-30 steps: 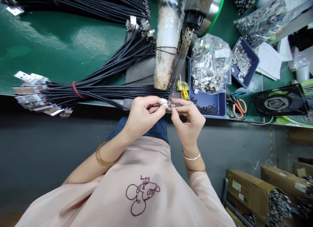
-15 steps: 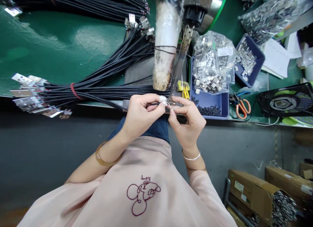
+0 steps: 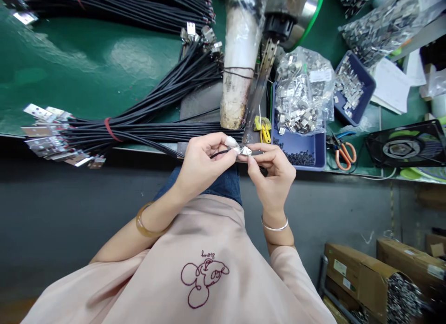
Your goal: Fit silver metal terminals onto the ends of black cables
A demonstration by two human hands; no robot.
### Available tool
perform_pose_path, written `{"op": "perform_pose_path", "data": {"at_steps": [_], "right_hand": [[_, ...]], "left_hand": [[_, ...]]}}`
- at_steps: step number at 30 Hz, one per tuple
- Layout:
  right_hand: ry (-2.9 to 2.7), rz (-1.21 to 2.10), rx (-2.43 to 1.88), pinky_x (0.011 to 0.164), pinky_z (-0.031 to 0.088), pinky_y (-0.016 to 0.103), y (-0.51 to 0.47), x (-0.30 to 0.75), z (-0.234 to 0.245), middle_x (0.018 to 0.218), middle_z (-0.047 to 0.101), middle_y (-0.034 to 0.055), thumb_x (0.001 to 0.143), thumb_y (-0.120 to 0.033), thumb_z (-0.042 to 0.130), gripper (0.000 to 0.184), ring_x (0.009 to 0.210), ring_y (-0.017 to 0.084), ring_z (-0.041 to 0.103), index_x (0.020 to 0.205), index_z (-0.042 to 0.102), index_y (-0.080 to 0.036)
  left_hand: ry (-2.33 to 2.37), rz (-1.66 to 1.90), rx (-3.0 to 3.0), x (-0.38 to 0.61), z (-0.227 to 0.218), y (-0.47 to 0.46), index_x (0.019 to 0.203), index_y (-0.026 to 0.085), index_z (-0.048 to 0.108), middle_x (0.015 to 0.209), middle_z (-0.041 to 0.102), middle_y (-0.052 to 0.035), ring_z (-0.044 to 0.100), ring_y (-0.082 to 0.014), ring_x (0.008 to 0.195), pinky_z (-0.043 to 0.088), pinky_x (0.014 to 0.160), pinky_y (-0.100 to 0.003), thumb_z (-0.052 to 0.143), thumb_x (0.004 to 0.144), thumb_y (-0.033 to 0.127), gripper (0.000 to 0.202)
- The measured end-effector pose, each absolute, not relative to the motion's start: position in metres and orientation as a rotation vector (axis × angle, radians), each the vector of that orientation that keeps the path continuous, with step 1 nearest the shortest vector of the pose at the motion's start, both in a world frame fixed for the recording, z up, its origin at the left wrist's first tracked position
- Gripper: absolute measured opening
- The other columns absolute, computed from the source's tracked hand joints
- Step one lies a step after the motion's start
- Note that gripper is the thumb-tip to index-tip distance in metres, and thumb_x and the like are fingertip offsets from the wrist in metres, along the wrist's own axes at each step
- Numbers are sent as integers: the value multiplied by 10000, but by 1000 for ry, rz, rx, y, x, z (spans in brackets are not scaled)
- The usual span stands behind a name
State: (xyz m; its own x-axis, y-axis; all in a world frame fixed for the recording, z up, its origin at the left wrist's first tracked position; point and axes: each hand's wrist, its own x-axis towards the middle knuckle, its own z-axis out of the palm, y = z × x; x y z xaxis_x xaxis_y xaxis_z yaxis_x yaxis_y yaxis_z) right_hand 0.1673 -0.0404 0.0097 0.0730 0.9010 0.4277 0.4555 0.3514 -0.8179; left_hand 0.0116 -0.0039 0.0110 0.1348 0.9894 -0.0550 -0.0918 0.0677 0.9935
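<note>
Left hand [image 3: 204, 163] pinches a cable [image 3: 219, 153] just behind its silver connector [image 3: 245, 150], which sits between both hands by the near edge of the counter [image 3: 80, 91]. Right hand [image 3: 273, 173] curls at the connector's free end; whether it grips, I cannot tell.

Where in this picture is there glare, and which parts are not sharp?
Head view: glare lies on the green bench, bright highlights on the plastic bag; head view: the metal parts in the cardboard box, lower right, look soft; head view: the connector by the left hand shows bright, too small to read.
</note>
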Motion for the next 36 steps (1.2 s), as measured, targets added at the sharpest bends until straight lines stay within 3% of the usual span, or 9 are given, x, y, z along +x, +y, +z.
{"op": "perform_pose_path", "data": {"at_steps": [4,8,11,15,20,36], "right_hand": [[-1523,668,-1270,734,633,236,-41,170,14,958,746,7,880,-151,684,102,882,122,733,806,640,-206],[-1470,733,-1349,710,644,221,-43,170,18,1032,747,14,900,-188,675,65,792,98,745,840,655,-204],[-1453,770,-1372,730,656,234,-42,169,17,1037,749,16,907,-209,669,65,824,111,758,845,652,-210],[-1622,513,-1304,762,653,294,-39,169,14,1006,760,14,884,-146,668,99,901,144,745,828,662,-228],[-1775,200,-1224,819,617,338,-34,168,11,978,773,15,856,-89,675,147,911,158,737,841,656,-234],[-1815,144,-1177,799,605,304,-34,169,8,973,773,22,836,-69,666,176,892,147,740,845,612,-236]], "left_hand": [[1036,1093,1166,10,12,-4,734,138,721,631,619,0,540,-92,575,428,545,-198,695,741,194,62],[1069,1103,1225,10,11,-5,721,132,727,548,511,34,400,-54,499,305,474,-180,678,742,169,65],[1071,1102,1241,11,10,-6,701,129,716,520,450,50,349,-45,488,283,473,-177,681,729,161,55],[1075,1089,1217,11,12,-5,716,129,724,530,464,43,376,-54,503,311,487,-180,678,727,165,60],[1098,1112,1210,13,14,-2,706,122,707,531,434,51,321,-40,488,253,460,-177,659,715,147,55],[1098,1130,1230,16,11,-6,704,141,659,528,371,67,288,-40,480,214,461,-196,653,749,128,47]]}}
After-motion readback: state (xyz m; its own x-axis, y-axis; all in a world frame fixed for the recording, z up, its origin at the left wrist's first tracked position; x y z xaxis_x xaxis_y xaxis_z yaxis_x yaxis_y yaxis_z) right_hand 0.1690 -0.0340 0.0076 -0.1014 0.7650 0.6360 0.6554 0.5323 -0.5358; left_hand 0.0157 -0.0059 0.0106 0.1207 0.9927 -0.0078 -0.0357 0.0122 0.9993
